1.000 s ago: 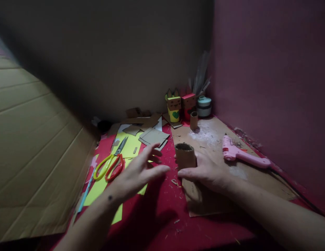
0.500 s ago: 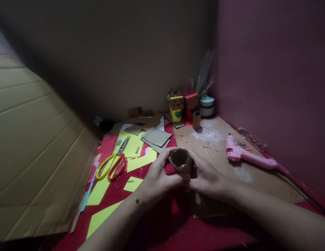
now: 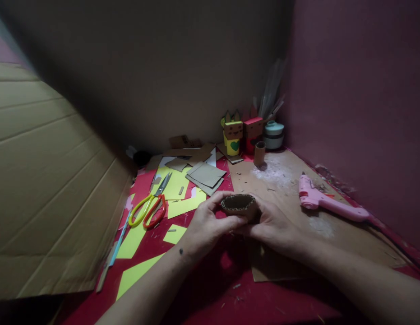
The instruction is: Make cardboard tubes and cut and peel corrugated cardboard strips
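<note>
Between both hands I hold a cardboard tube [image 3: 242,208] above the table, its open end facing up and squeezed into a wide oval. My left hand [image 3: 213,221] grips its left side, with the thumb across the front. On the right side, my right hand [image 3: 269,223] closes round it, thumb also at the front. Under my right forearm a flat piece of cardboard [image 3: 274,266] lies on the red tabletop [image 3: 216,289]. The tube's lower end is hidden by my hands.
Scissors [image 3: 155,207] lie left among yellow paper [image 3: 186,205] and cardboard squares [image 3: 206,176]. A pink glue gun [image 3: 318,201] rests right on a cardboard sheet. Behind stand a smaller cardboard tube [image 3: 260,154], a yellow figure [image 3: 233,140], a red figure [image 3: 253,135] and a teal pot [image 3: 274,135].
The tube's mouth has gone from nearly round to a flatter, wider oval between my hands. The camera view has shifted slightly, so the surroundings sit a little further right.
</note>
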Action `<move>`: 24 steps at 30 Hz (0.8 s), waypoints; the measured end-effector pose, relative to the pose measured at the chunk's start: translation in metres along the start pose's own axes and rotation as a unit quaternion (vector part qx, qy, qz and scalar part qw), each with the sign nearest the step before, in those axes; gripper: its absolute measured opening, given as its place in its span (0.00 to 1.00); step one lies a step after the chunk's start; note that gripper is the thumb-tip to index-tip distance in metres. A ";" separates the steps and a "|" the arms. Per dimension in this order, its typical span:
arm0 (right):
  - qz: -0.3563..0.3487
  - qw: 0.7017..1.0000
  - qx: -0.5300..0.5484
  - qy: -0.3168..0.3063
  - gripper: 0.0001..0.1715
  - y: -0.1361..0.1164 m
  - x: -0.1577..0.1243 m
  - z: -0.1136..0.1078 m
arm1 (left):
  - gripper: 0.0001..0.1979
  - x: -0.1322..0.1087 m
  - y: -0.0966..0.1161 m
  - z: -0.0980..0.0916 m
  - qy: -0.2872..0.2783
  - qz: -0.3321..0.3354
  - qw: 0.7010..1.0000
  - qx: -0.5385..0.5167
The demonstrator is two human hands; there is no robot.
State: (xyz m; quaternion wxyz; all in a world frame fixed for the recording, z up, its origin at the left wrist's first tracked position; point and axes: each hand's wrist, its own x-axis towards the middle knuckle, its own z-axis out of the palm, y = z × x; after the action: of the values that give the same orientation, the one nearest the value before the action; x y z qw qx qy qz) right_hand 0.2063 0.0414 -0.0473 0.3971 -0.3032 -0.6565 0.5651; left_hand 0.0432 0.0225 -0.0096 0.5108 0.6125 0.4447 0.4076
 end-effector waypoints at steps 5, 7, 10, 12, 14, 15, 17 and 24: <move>0.058 0.997 0.044 -0.022 0.19 -0.013 -0.001 0.001 | 0.16 -0.002 -0.001 0.002 0.025 -0.016 1.000 0.008; 0.088 0.994 0.055 -0.034 0.16 -0.017 -0.002 -0.001 | 0.16 -0.003 -0.001 0.004 0.036 -0.024 0.999 0.000; 0.141 0.983 0.107 -0.040 0.16 -0.019 -0.004 -0.002 | 0.16 -0.005 0.000 0.007 0.046 -0.051 0.997 -0.027; 0.161 0.975 0.146 -0.042 0.17 -0.017 -0.004 -0.003 | 0.16 -0.005 0.001 0.010 0.053 -0.077 0.994 -0.048; 0.166 0.968 0.181 -0.048 0.18 -0.013 -0.005 -0.002 | 0.17 -0.005 0.002 0.011 0.061 -0.093 0.992 -0.064; 0.165 0.965 0.197 -0.051 0.19 -0.012 -0.005 -0.002 | 0.17 -0.006 0.003 0.011 0.065 -0.095 0.991 -0.068; 0.164 0.958 0.227 -0.057 0.21 -0.009 -0.005 -0.001 | 0.16 -0.006 0.002 0.011 0.068 -0.094 0.991 -0.069; 0.177 0.948 0.260 -0.050 0.22 -0.011 -0.005 -0.001 | 0.17 -0.006 0.002 0.004 0.069 -0.031 0.995 -0.061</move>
State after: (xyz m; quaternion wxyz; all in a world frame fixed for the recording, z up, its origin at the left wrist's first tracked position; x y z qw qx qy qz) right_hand 0.2100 0.0358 -0.0372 0.3226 -0.2727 -0.4416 0.7916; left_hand 0.0460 0.0152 -0.0083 0.5280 0.5364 0.4721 0.4590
